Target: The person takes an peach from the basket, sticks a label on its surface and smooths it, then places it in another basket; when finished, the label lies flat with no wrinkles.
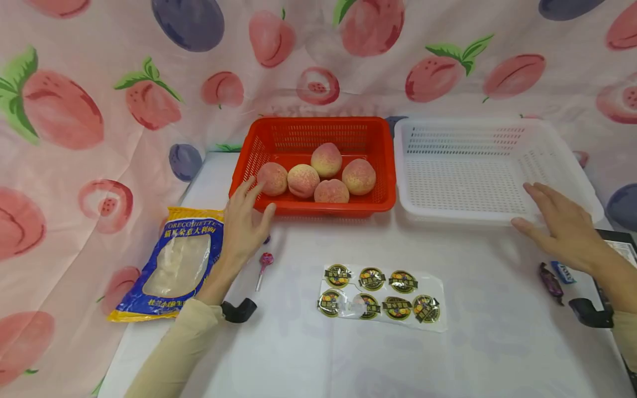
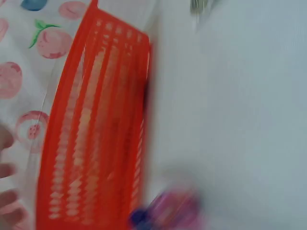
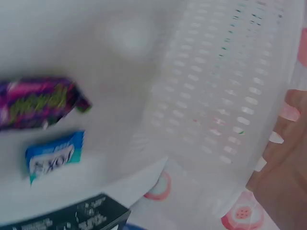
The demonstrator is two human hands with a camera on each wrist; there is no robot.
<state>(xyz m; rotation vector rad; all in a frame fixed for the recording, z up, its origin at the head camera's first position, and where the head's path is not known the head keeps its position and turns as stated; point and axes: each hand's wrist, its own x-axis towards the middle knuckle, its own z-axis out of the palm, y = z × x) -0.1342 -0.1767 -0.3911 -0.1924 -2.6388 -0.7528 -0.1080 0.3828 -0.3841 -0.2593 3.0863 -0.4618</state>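
My left hand [image 1: 244, 224] hovers at the front left corner of a red plastic basket [image 1: 318, 210], its fingers loosely spread and nothing in them. Several pinkish-yellow peaches [image 1: 303, 181] lie inside that basket. To its right stands a white plastic basket [image 1: 458, 185] with nothing in it. Over the white basket's front right rim is my right hand [image 1: 564, 229], fingers extended and holding nothing. In the right wrist view, the fingers [image 3: 283, 148] show beside the white basket's outer edge. Only fingertips [image 2: 7, 170] of the left hand appear in its wrist view, left of the red basket.
A sheet of round black-and-gold stickers [image 1: 432, 283] lies mid-table. At left are a blue-and-yellow orecchiette bag [image 1: 179, 265] and a lollipop [image 1: 266, 260]. A purple-wrapped candy [image 1: 551, 284], a small blue packet [image 1: 563, 272] and a dark box [image 3: 72, 215] lie at right.
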